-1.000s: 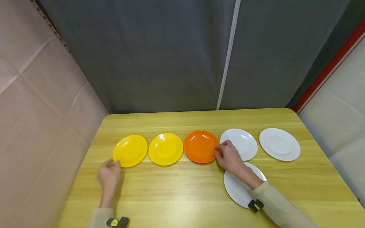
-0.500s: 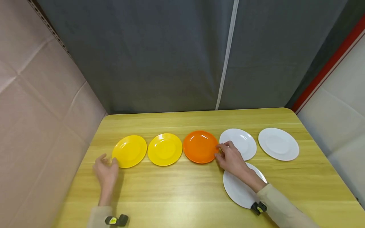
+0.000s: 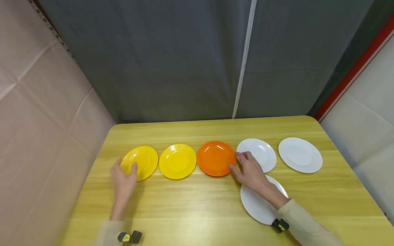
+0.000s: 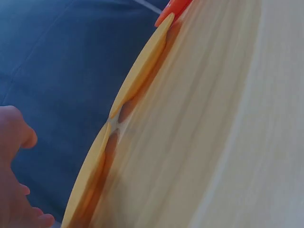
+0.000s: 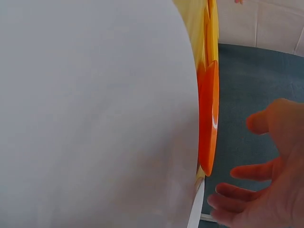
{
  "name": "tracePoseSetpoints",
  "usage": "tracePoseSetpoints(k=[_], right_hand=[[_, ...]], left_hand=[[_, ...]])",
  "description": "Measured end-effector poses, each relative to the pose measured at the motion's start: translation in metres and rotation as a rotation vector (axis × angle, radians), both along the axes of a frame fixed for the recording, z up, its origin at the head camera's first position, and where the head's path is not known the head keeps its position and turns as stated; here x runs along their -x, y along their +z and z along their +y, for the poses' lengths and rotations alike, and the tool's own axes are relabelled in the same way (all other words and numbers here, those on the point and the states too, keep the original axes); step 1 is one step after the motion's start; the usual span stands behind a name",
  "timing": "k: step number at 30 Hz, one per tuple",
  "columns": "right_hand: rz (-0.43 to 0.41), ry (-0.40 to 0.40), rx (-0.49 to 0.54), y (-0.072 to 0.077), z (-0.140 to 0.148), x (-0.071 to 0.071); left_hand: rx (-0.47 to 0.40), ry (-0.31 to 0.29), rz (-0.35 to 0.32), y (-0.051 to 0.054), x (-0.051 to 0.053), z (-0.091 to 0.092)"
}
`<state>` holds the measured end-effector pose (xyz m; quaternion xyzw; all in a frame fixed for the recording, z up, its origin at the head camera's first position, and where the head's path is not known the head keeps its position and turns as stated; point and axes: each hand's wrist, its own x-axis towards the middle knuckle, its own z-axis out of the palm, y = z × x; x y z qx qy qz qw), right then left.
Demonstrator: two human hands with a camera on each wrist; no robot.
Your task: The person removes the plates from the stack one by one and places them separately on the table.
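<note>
My left hand (image 3: 123,182) hovers at the lower left edge of the leftmost yellow plate (image 3: 146,162), thumb and fingers apart with nothing between them. In the left wrist view a gap shows between that hand (image 4: 14,175) and the plates. Beside it lies a second yellow plate (image 3: 178,161), then an orange plate (image 3: 216,158). At the orange plate's right edge is my right hand (image 3: 248,173), its fingers loosely spread; the right wrist view shows this hand (image 5: 270,171) holding nothing. It partly covers a white plate (image 3: 260,153) behind it.
Another white plate (image 3: 300,155) lies at the far right of the row. Nearer, a third white plate (image 3: 256,205) sits under the right forearm. All are on a wooden table (image 3: 184,212), with a dark curtain (image 3: 172,68) behind.
My left hand has let go of the leftmost yellow plate's rim, lifted leftward, then shifted right over its edge. The right hand's fingers have spread slightly beside the orange plate. The plates stay in place.
</note>
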<state>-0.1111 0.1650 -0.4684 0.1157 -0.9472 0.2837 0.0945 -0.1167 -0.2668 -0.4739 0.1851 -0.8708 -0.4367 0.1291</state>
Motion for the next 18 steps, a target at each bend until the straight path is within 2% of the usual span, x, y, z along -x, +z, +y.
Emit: tracePoseSetpoints(k=[7, 10, 14, 18], right_hand=[[-0.018, -0.038, -0.013, 0.0, -0.004, -0.001], [-0.039, -0.055, -0.02, -0.001, -0.005, -0.002], [-0.026, -0.062, -0.036, -0.001, -0.005, -0.002], [-0.001, -0.056, -0.066, 0.0, -0.005, -0.002]], left_hand=[[0.076, -0.229, 0.026, 0.005, 0.003, 0.031], [0.123, -0.324, -0.005, 0.006, 0.001, 0.044], [0.22, -0.442, -0.067, 0.007, -0.001, 0.062], [0.353, -0.534, -0.067, 0.004, -0.001, 0.079]])
